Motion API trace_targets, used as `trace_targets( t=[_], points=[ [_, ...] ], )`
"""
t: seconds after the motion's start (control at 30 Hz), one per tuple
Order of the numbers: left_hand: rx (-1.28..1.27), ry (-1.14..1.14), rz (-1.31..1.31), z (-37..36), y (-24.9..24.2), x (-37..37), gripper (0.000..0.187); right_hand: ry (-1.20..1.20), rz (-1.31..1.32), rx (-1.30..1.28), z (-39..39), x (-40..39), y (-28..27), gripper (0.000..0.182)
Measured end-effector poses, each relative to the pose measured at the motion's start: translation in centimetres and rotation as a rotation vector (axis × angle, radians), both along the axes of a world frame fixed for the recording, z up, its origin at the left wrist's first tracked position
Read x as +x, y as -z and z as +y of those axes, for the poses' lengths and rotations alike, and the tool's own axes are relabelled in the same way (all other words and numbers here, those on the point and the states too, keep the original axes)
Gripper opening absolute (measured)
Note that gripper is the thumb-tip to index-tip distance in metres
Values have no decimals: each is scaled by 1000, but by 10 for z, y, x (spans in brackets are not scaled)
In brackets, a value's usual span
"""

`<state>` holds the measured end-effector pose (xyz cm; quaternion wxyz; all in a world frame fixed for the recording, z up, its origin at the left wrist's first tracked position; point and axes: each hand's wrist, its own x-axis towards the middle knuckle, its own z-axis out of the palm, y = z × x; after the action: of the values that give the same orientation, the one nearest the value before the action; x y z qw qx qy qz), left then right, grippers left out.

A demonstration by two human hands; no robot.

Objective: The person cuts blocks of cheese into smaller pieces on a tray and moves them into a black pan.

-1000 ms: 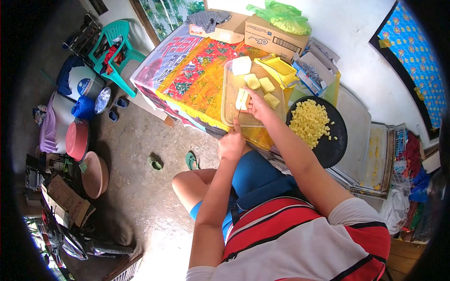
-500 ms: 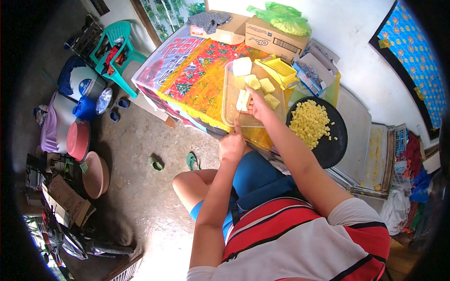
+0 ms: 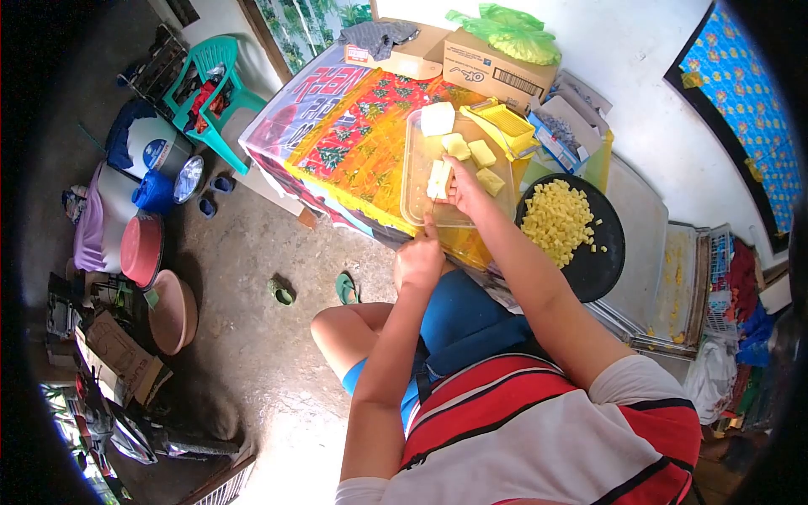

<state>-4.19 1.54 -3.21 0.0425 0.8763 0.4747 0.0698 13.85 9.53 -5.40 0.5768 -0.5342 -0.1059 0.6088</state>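
Note:
My left hand (image 3: 419,259) is closed round a knife, its handle hidden in the fist and its thin blade (image 3: 433,204) pointing up to the block. A pale yellow block (image 3: 439,178) of soft-looking food is pinched in my right hand (image 3: 461,189), low over a clear plastic tray (image 3: 410,198). Several larger yellow chunks (image 3: 481,153) lie in the tray beside my right fingers, with a white block (image 3: 437,119) at its far end. Right of my right forearm, a round black pan (image 3: 602,269) holds a heap of small yellow cubes (image 3: 555,220).
A yellow ridged plastic container (image 3: 505,128) stands beyond the tray, near an open box (image 3: 560,135). Cardboard boxes (image 3: 488,67) line the back of the table, which has a bright patterned cover (image 3: 353,143). A green chair (image 3: 215,84) and basins (image 3: 172,311) are to the left.
Both hands stay almost in place at the block, with the knife blade still against its near end. The whole view has shifted very slightly.

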Motion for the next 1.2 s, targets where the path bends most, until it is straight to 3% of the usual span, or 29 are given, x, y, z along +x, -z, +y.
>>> trace_targets(
  t=[1.2],
  points=[
    [44,-9,-38,3,10,3,54,42,54,-28,-1,1,-11,56]
  ],
)
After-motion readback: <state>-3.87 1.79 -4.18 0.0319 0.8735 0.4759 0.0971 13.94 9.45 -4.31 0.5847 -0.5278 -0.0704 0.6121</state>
